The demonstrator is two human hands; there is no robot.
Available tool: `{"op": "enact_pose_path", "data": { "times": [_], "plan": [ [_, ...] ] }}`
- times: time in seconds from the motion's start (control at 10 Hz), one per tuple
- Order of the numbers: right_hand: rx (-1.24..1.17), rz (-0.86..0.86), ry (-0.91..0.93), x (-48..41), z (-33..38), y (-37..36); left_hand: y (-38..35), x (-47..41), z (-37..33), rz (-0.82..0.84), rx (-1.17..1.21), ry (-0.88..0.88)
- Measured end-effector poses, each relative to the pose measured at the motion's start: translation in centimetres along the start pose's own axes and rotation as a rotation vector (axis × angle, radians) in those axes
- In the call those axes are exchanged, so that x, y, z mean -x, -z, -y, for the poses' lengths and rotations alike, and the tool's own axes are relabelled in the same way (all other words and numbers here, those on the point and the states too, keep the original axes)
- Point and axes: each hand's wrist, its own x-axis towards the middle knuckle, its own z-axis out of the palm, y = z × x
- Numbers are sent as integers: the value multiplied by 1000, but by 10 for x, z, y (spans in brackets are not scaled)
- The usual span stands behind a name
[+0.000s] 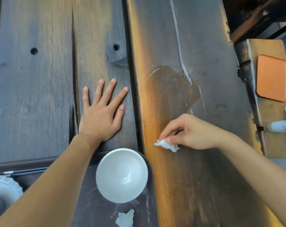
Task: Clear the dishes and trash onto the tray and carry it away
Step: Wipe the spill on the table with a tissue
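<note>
Your right hand pinches a small crumpled white tissue against the dark wooden plank surface (likely wiping that wet patch). Your left hand lies flat, fingers spread, to steady you. The round white bowl sits on the dark tray.

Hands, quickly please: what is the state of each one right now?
Left hand: open, fingers spread, flat on the wooden table, holding nothing.
Right hand: closed, pinching a small white crumpled tissue against the table.
</note>
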Motion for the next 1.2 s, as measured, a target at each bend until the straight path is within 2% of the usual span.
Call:
{"op": "enact_pose_path", "data": {
  "times": [0.1, 0.2, 0.3, 0.5, 0.7, 1.0, 1.1, 1.2],
  "plan": [
    [-293, -99, -27, -4, -5, 23, 0, 0, 0, 3, 6, 3],
    [-562, -324, -22, -26, -1, 56, 1, 0, 0, 4, 6, 4],
    [-683, -454, -17, -52, 11, 91, 2, 0, 0, 10, -3, 1],
    [-187, -582, -90, -98, 33, 128, 1, 0, 0, 16, -2, -2],
    [62, -553, -112, -124, 55, 134, 0, 0, 1, 13, -9, 0],
    [401, -315, -6, -99, 56, 84, -1, -1, 2, 8, -10, -3],
    [501, -269, 123, -71, 42, 36, -2, -1, 3, 6, -19, -5],
    [540, -96, 239, -34, 33, -15, -3, -1, 3, 5, -20, -7]
  ]
}}
